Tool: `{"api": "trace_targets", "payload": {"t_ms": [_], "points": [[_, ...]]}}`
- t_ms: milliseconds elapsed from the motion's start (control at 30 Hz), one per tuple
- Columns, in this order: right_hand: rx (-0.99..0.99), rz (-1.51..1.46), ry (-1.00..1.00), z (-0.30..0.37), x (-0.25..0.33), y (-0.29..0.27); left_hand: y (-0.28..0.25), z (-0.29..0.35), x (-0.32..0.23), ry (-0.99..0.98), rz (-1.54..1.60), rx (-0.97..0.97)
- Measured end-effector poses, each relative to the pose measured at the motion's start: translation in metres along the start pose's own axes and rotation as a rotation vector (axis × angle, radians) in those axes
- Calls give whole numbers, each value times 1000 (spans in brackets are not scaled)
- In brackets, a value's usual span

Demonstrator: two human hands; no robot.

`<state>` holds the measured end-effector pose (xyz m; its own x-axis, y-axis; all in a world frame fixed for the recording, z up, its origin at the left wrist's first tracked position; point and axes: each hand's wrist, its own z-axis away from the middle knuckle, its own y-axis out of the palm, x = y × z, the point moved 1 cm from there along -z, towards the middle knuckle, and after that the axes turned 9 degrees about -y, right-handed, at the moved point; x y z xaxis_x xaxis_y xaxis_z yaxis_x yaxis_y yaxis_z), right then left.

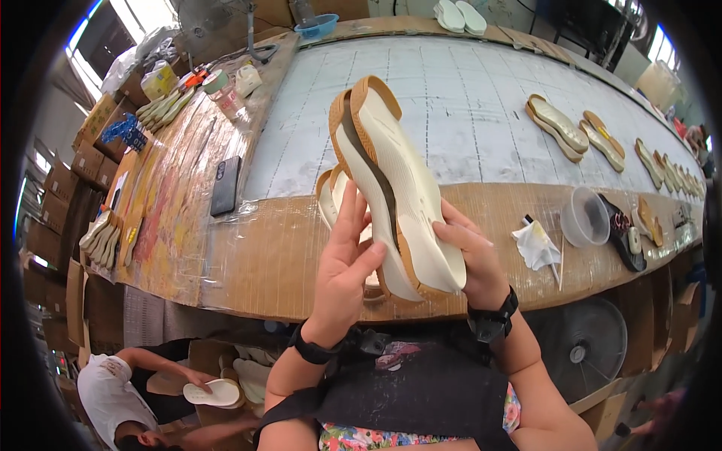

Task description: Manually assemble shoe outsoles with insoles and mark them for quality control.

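Observation:
A pair of cream shoe soles with tan rubber bottoms is held up over the near edge of the workbench. My left hand is closed on the left sole, its thumb pressed on the side wall and its fingers behind. My right hand grips the lower end of the right sole, thumb on the cream face. The two soles stand side by side, tilted, with a dark gap between them. Behind them another cream-and-tan sole on the bench is partly hidden by my left hand.
A dark phone lies to the left. On the right are a white cloth, a clear plastic tub and a black shoe. More soles line the far right. A co-worker at lower left holds a white sole.

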<state>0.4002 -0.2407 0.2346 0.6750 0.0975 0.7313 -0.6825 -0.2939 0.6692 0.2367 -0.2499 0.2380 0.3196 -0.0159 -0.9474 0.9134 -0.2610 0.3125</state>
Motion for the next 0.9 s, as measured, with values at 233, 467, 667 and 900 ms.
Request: {"api": "trace_targets", "payload": {"t_ms": [233, 467, 667, 900], "points": [[92, 316, 52, -31, -12, 14, -62, -6, 18, -127, -132, -142], [-90, 553, 106, -45, -43, -9, -82, -7, 41, -287, -50, -207], [-280, 328, 9, -43, -109, -53, -98, -28, 45, -560, 487, -441], [-120, 686, 24, -56, -116, -12, -121, -22, 33, -492, 687, -69]]}}
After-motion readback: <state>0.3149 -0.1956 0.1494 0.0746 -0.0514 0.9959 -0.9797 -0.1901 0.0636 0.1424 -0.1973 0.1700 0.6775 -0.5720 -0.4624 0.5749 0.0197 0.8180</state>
